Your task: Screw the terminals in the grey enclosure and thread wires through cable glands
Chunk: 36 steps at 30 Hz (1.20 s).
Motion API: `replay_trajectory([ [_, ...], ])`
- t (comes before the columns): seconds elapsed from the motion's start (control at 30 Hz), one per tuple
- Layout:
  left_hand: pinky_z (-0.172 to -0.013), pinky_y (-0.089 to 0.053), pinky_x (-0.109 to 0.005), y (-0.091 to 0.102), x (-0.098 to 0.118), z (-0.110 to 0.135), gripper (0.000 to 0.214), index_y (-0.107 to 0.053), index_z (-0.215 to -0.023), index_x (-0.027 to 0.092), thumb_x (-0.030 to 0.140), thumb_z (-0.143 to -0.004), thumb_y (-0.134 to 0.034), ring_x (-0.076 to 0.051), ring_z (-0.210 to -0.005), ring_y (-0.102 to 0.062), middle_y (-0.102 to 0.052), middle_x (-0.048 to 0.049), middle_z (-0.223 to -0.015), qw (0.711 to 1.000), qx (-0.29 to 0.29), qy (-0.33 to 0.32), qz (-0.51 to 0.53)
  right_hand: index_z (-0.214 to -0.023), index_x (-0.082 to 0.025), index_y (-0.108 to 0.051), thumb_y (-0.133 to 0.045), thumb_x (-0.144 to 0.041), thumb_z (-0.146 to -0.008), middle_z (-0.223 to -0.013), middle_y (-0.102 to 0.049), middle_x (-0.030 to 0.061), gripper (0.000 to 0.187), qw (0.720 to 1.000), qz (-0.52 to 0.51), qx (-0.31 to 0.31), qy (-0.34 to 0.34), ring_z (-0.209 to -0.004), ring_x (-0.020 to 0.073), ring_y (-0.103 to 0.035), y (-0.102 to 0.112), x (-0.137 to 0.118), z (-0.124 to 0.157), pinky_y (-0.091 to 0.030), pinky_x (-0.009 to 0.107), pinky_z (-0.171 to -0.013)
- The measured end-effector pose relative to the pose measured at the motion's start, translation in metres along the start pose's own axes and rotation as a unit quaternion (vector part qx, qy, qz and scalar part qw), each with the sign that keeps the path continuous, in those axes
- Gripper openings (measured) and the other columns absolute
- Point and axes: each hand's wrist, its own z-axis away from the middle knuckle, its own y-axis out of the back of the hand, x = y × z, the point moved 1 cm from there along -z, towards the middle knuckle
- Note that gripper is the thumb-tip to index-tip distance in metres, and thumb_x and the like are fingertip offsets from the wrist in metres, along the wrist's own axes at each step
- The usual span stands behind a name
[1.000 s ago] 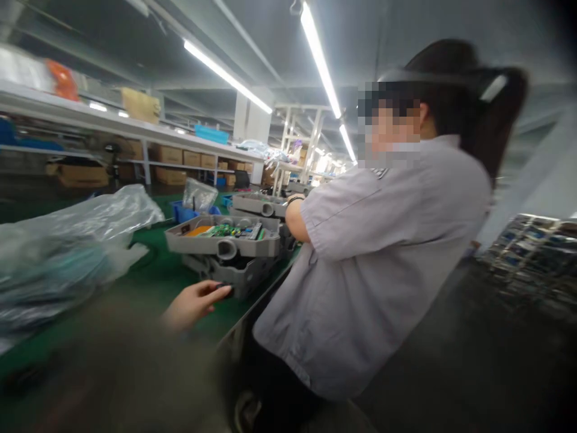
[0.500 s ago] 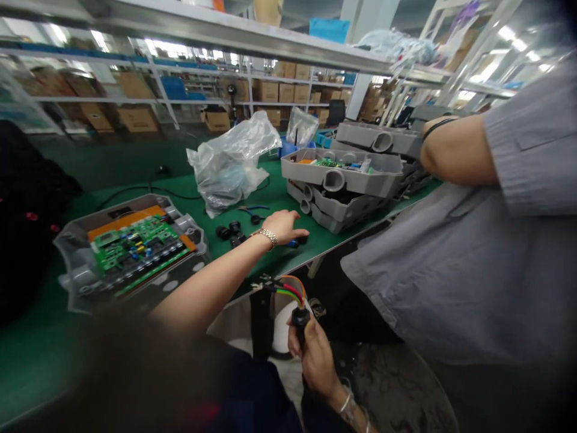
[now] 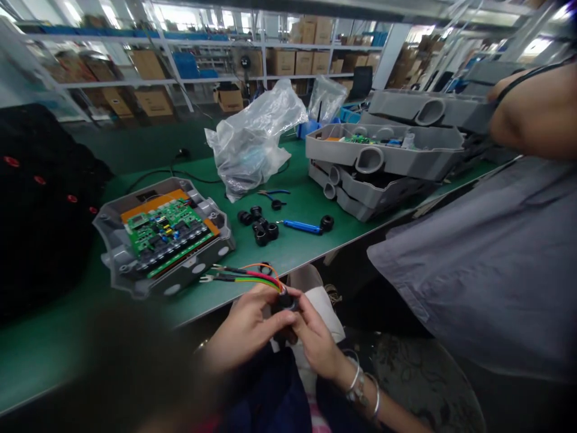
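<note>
Above my lap, a black-sheathed cable (image 3: 285, 299) ends in several coloured wires (image 3: 256, 275), red, orange, yellow-green and black, some tipped with fork terminals. My right hand (image 3: 318, 337) is closed around the cable end from the right. From the left, my left hand (image 3: 252, 325) is closed on the same end, thumb across it; whether it also holds a small part is hidden. Just beyond the wires, a black ring (image 3: 265, 267) lies near the table edge. Left of the hands sits a grey housing (image 3: 205, 264) with a green circuit board (image 3: 164, 225) inside.
On the green table (image 3: 293, 252) lie several black cable glands (image 3: 261, 231), a blue-handled screwdriver (image 3: 302, 227), another black ring (image 3: 327, 223) and pliers (image 3: 273, 195). Behind are a plastic bag (image 3: 255, 141) and stacked grey housings (image 3: 383, 156). A person in a grey shirt (image 3: 473, 252) is at right.
My left hand has come back from beside the blue screwdriver to the cable end in my right hand. The wires now point left, and the view has shifted.
</note>
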Motion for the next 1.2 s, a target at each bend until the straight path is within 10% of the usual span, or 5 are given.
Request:
replay_trajectory([
  [0.2, -0.103, -0.046, -0.031, 0.021, -0.021, 0.053, 0.025, -0.084, -0.096, 0.023, 0.038, -0.076, -0.083, -0.029, -0.109, -0.062, -0.072, -0.0104, -0.108, 0.983, 0.155, 0.085, 0.040, -0.133, -0.022, -0.049, -0.059, -0.039, -0.102, -0.129, -0.060, 0.0077, 0.037, 0.992, 0.013, -0.126, -0.013, -0.118, 0.0179, -0.058, -0.042, -0.004, -0.008, -0.043, 0.031, -0.100],
  [0.33, -0.096, -0.051, -0.032, 0.037, -0.026, 0.076, 0.028, -0.082, -0.087, 0.019, 0.045, -0.079, -0.075, -0.029, -0.108, -0.063, -0.072, -0.0103, -0.100, 0.969, 0.221, 0.070, 0.089, -0.118, -0.021, -0.047, -0.069, -0.036, -0.096, -0.116, -0.065, 0.0049, 0.035, 0.986, 0.055, -0.153, -0.040, -0.105, 0.0163, -0.061, -0.063, 0.000, -0.021, -0.045, 0.027, -0.087],
  [0.8, -0.078, -0.054, -0.025, 0.068, -0.072, 0.073, 0.036, -0.070, -0.108, 0.016, 0.048, -0.091, -0.069, -0.018, -0.089, -0.067, -0.072, -0.0078, -0.107, 0.948, 0.204, 0.090, 0.228, -0.126, -0.025, -0.035, -0.053, -0.009, -0.096, -0.113, -0.060, 0.0037, 0.038, 0.985, 0.037, -0.165, -0.024, -0.097, 0.0129, -0.063, -0.078, 0.028, -0.054, -0.053, 0.033, -0.090],
  [1.0, -0.083, -0.057, -0.028, 0.073, -0.061, 0.073, 0.052, -0.070, -0.118, 0.019, 0.049, -0.077, -0.084, -0.022, -0.095, -0.070, -0.073, -0.0084, -0.112, 0.973, 0.163, 0.083, 0.143, -0.119, -0.024, -0.037, -0.055, -0.006, -0.095, -0.116, -0.060, 0.0041, 0.035, 0.988, 0.003, -0.150, -0.027, -0.103, 0.0130, -0.065, -0.079, 0.030, -0.052, -0.051, 0.032, -0.093],
  [1.2, -0.071, -0.058, -0.027, 0.086, -0.040, 0.077, 0.035, -0.069, -0.107, 0.018, 0.035, -0.078, -0.080, -0.020, -0.079, -0.071, -0.075, -0.0074, -0.096, 0.964, 0.241, 0.073, 0.087, -0.122, -0.024, -0.037, -0.055, -0.008, -0.094, -0.107, -0.063, 0.0018, 0.037, 0.986, 0.025, -0.157, -0.043, -0.094, 0.0122, -0.065, -0.073, 0.025, -0.041, -0.050, 0.030, -0.088],
])
